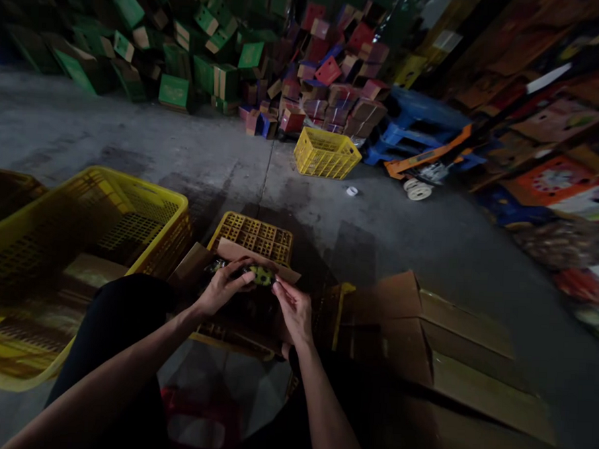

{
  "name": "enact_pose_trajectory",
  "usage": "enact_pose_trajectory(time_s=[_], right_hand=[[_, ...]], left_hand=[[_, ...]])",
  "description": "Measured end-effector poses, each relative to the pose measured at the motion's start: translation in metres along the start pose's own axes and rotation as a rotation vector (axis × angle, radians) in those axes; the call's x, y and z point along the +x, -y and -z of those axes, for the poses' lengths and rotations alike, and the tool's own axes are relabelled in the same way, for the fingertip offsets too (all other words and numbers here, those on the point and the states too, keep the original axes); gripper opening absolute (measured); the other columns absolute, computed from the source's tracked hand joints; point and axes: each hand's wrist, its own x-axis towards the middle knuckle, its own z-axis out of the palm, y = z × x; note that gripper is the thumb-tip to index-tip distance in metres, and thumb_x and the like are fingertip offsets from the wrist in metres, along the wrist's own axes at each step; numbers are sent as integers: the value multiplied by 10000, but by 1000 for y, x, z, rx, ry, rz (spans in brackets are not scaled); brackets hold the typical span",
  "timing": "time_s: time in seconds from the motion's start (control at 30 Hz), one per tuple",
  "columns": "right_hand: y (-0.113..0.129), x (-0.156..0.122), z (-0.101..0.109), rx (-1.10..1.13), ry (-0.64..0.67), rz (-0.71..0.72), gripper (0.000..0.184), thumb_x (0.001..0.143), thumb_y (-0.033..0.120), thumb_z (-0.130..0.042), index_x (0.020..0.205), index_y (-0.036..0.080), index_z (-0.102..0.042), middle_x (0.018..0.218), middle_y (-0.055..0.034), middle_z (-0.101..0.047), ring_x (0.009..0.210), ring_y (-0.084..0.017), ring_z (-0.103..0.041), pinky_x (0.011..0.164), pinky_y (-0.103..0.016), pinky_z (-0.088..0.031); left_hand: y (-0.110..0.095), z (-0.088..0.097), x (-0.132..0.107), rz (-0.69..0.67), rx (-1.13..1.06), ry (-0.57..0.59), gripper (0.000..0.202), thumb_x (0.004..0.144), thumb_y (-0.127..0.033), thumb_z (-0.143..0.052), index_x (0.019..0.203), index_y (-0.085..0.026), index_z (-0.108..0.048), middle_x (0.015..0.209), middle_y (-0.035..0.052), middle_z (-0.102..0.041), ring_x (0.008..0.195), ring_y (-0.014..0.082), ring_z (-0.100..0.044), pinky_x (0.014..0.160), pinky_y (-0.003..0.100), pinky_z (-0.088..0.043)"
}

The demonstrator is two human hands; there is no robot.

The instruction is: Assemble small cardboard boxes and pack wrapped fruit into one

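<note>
Both hands are on a small dark item with yellow-green patches (261,276); its kind is too dim to make out. My left hand (223,289) closes round its left part, thumb lying across the top. At its right end, my right hand (294,307) pinches it between thumb and fingers. Below them is an open cardboard box with a raised flap (239,250), its inside mostly in shadow. This box rests on or against an upturned yellow crate (254,234); which of the two is hidden.
A large yellow crate (169,195) holding cardboard stands left. Flat-topped cardboard boxes (472,364) are stacked right. Ahead are another yellow crate (327,156), a tape roll (351,191), an orange pallet jack (429,157), blue pallets (418,120) and piled green boxes (175,90).
</note>
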Motion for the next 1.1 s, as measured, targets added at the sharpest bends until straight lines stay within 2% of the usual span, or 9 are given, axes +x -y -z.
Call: enact_pose_trajectory(time_s=[0.13, 0.23, 0.3, 0.43, 0.6, 0.73, 0.87, 1.0, 1.1], right_hand=[[0, 0, -1, 72, -31, -54, 458, 806, 562, -777, 1123, 231, -800, 1094, -72, -803, 960, -311, -780, 967, -493, -613], [3, 0, -2, 148, -74, -97, 450, 770, 575, -803, 1041, 217, -817, 996, -67, -818, 889, -295, -783, 916, -473, -634], [6, 0, -3, 172, -95, -115, 435, 750, 581, -815, 981, 212, -820, 931, -59, -817, 843, -280, -779, 872, -452, -645], [10, 0, -3, 135, -73, -123, 404, 758, 598, -798, 873, 212, -809, 820, -50, -797, 749, -255, -763, 783, -405, -645], [15, 0, -3, 30, -38, -114, 436, 782, 651, -751, 754, 216, -763, 665, -43, -747, 669, -246, -733, 621, -337, -604], [16, 1, -4, 55, -29, -114, 445, 779, 667, -742, 746, 223, -749, 687, -45, -754, 696, -254, -739, 636, -341, -604], [14, 1, -5, 105, -35, -138, 432, 775, 658, -747, 779, 226, -755, 704, -38, -757, 689, -252, -737, 666, -355, -610], [13, -1, -5, 140, -54, -157, 438, 765, 657, -758, 815, 222, -761, 695, -25, -747, 654, -237, -724, 664, -350, -604], [12, -1, -4, 144, -96, -168, 434, 754, 654, -772, 782, 222, -749, 671, -13, -727, 639, -227, -710, 638, -332, -589]], left_hand=[[-2, 2, 1, -36, 115, -4, 527, 783, -471, -832, 1221, -197, -729, 1491, 123, -565, 840, 248, -771, 774, 425, -661], [-3, 3, 2, -29, 137, 5, 499, 777, -476, -833, 1173, -186, -744, 1259, 116, -725, 810, 261, -776, 734, 390, -658], [-4, 3, 2, -17, 139, 9, 481, 773, -492, -830, 1130, -177, -757, 1109, 105, -775, 800, 267, -776, 704, 367, -651], [-9, 2, 2, -21, 130, -62, 438, 723, -511, -858, 986, -168, -790, 1063, 95, -780, 701, 228, -753, 609, 308, -611], [-7, 3, 3, 49, -59, -177, 382, 661, -491, -904, 803, -166, -760, 717, 2, -714, 569, 134, -664, 564, 236, -543], [-2, 5, 6, 109, -245, -170, 375, 623, -441, -940, 789, -164, -751, 671, -21, -675, 538, 82, -603, 549, 193, -501], [0, 5, 7, 144, -307, -167, 378, 606, -410, -956, 804, -160, -753, 679, -21, -677, 529, 63, -579, 538, 175, -476], [0, 7, 7, 144, -259, -156, 390, 622, -443, -944, 803, -158, -748, 653, -18, -666, 528, 76, -582, 505, 175, -444], [-5, 10, 7, 104, -111, -106, 421, 729, -556, -846, 753, -150, -736, 574, -13, -631, 479, 89, -548, 458, 194, -384]])
